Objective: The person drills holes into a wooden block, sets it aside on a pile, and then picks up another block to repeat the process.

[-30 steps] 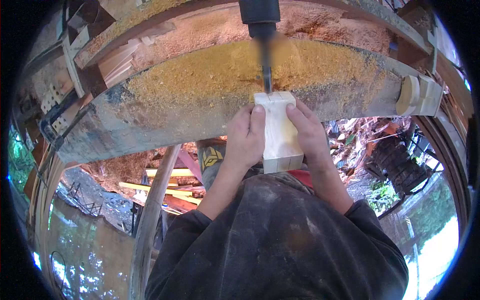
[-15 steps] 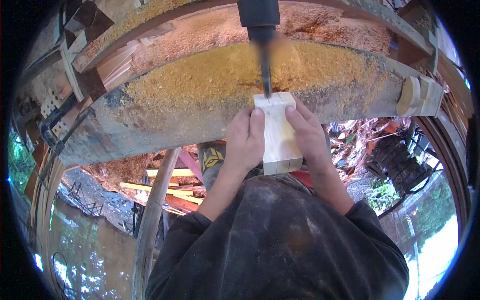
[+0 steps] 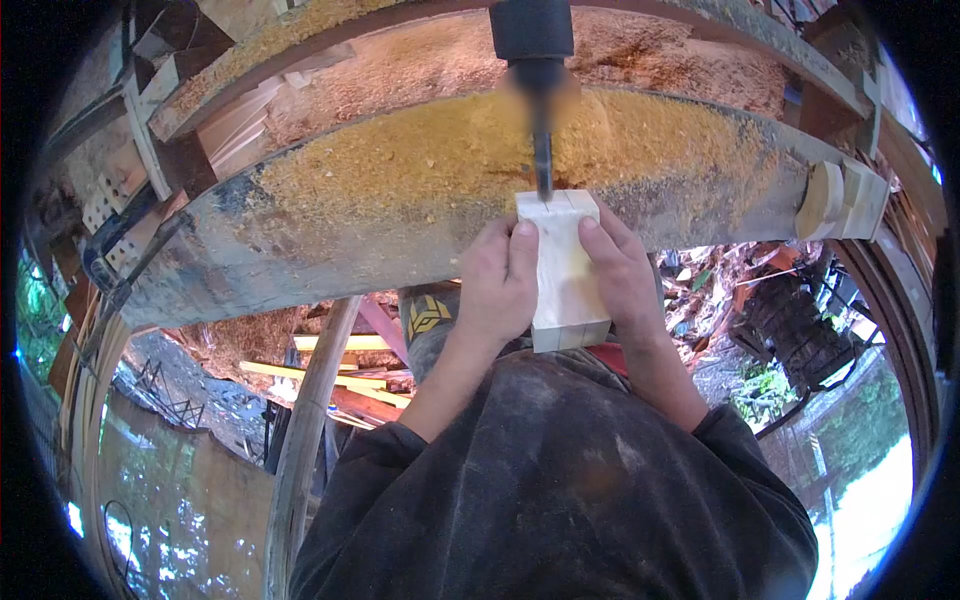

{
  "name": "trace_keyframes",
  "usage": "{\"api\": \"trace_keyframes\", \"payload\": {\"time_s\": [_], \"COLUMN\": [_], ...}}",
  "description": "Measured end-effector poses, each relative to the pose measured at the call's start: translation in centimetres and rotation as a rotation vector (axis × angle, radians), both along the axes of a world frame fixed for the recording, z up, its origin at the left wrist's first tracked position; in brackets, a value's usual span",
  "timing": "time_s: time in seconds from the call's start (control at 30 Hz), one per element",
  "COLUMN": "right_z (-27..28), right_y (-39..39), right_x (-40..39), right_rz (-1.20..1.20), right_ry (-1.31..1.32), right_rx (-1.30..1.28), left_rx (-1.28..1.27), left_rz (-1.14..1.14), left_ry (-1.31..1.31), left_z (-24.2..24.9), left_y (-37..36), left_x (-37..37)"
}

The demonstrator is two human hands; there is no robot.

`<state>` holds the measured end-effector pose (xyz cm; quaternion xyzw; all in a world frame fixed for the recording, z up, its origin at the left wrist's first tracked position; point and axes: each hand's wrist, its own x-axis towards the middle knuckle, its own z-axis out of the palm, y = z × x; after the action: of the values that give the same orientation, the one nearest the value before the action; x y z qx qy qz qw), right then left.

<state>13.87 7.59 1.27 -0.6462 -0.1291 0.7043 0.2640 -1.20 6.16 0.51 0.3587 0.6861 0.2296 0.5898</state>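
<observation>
A pale wooden block (image 3: 565, 265) with pencil lines on its end faces is held between both of my hands. My left hand (image 3: 500, 275) grips its left side, thumb lying along the top edge. On the right side my right hand (image 3: 620, 268) is closed round it, thumb on the upper face. The drill bit (image 3: 543, 165) of a dark chuck (image 3: 533, 35) points at the far end of the block, its tip right at the marked edge. The block's near end overhangs the bench edge toward my body.
Yellow sawdust (image 3: 420, 150) covers much of the long bench (image 3: 300, 260). Several cut wooden pieces (image 3: 840, 200) sit at its right end. A wooden post (image 3: 305, 430) leans below on the left, near loose boards (image 3: 350, 343). Scrap and debris (image 3: 710, 280) lie on the ground at the right.
The block and both hands appear slightly further right and lower in view, as does the chuck, with the whole view shifted a little. My grip is the same.
</observation>
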Motion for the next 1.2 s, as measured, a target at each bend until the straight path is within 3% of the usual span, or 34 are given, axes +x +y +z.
{"api": "trace_keyframes", "payload": {"time_s": [1.2], "right_z": [-0.3], "right_y": [-0.4], "right_x": [0.1], "right_rz": [-0.076], "right_ry": [0.059], "right_rx": [-0.005], "left_rx": [0.096], "left_rz": [-0.071], "left_ry": [0.048], "left_z": [-0.2], "left_y": [0.7], "left_x": [-0.2]}}
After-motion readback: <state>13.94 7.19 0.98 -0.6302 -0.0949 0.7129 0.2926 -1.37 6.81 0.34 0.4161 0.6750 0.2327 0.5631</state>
